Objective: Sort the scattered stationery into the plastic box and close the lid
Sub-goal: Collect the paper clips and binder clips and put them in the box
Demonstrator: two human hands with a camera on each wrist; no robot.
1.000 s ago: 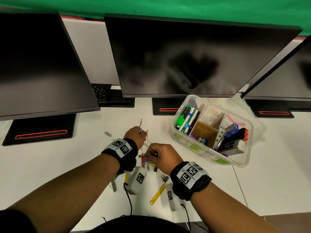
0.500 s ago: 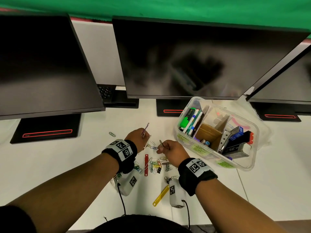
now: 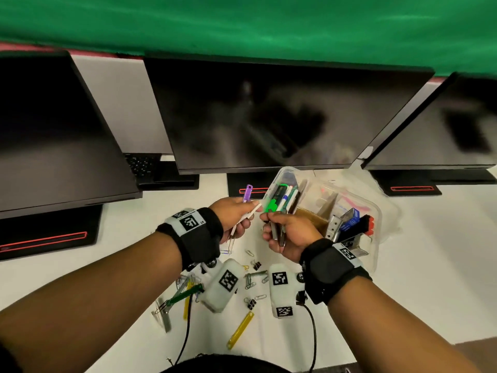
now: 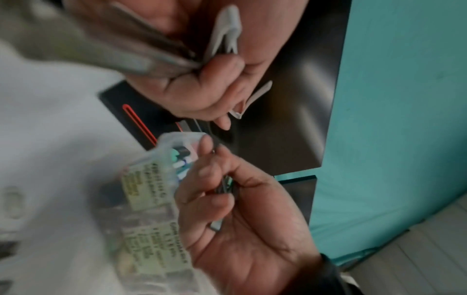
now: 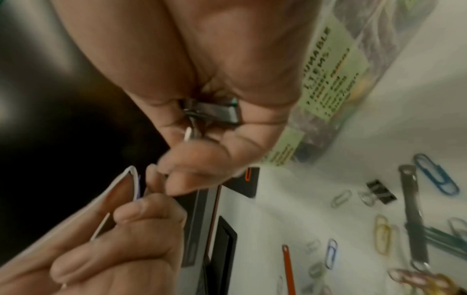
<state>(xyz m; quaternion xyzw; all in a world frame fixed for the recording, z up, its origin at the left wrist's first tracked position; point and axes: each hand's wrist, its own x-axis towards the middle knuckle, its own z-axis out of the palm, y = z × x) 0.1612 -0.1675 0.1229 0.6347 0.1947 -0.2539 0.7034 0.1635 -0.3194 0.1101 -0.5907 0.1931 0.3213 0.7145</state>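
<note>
Head view showed the job only partly done. The plastic box (image 3: 373, 211) stood open on the desk (image 3: 430, 265), just right of the hands, with markers (image 3: 282, 196) upright in its left compartment and staplers or staple boxes in the right; no lid could be made out for certain. Many pieces were left outside it: paper clips (image 3: 252, 278) and small binder clips (image 3: 256, 264) under the wrists, a yellow fastener strip (image 3: 240, 329) nearer the body, and a green strip (image 3: 185, 296) to the left.

The left hand (image 3: 232, 218) had its grip curled round a purple strip (image 3: 247, 192) and a white strip (image 3: 254, 210), both poking out past the fingers. The right hand (image 3: 289, 235) had its grip closed on a bunch of dark strips and clips (image 5: 215, 111); the wrist views confirmed both holds. Sorting the remaining pieces and closing the lid were still to do, in my judgement.

Compared with half a second earlier, both hands had lifted off the desk and come together close to the box's left corner, fingertips nearly meeting. The right hand, low over the clip pile earlier, now sat raised with its bundle plainly in view. The red strip seen then beneath the hands was hidden in the head view.
</note>
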